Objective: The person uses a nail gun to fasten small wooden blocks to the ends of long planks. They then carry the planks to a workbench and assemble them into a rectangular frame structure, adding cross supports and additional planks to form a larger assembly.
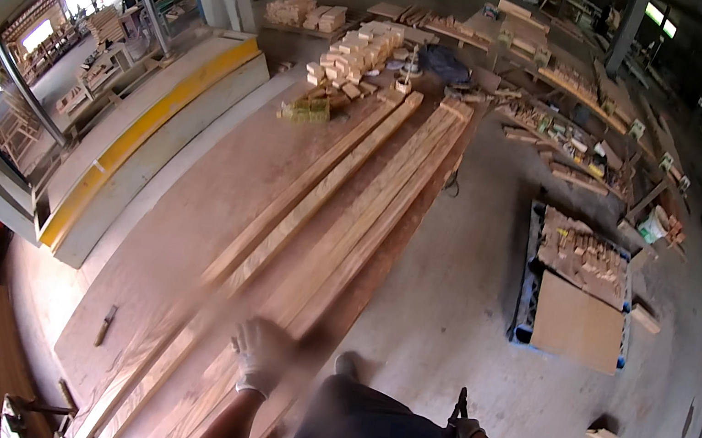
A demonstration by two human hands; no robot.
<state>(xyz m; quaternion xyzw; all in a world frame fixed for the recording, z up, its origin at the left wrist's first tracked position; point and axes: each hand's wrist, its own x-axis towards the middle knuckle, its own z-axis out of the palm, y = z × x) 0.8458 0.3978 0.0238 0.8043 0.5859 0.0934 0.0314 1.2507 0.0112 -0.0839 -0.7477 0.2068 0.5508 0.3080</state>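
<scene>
Left hand (258,356), in a pale glove, is spread flat with its fingers apart above the near part of the long planks (366,212); blur hides whether the palm touches the wood. Right hand (466,427), also gloved, is closed around a slim dark tool (460,404) that points up and away from the body, out over the grey floor (437,317), well apart from the wood.

The planks lie lengthwise on a broad brown sheet (208,186), running from its far edge toward the near one. Two narrower timbers (277,216) make a pair to their left, with a strip of the sheet showing between the two groups. The rightmost plank lies close to the sheet's right edge; the person's shoe (346,365) is near that same edge. By the sheet's left edge, toward the near end, rests a small knife-like tool (106,325).

At the far edge a heap of short pale blocks (355,57) is piled, and a yellowish bundle (305,109) sits just in front of it, left of the timbers' far ends. To the right on the floor, a blue pallet (525,309) carries small wood pieces (591,256) at its far end and a cardboard sheet (579,324) at its near end. A loose block (645,317) lies just beside the pallet's right edge.
</scene>
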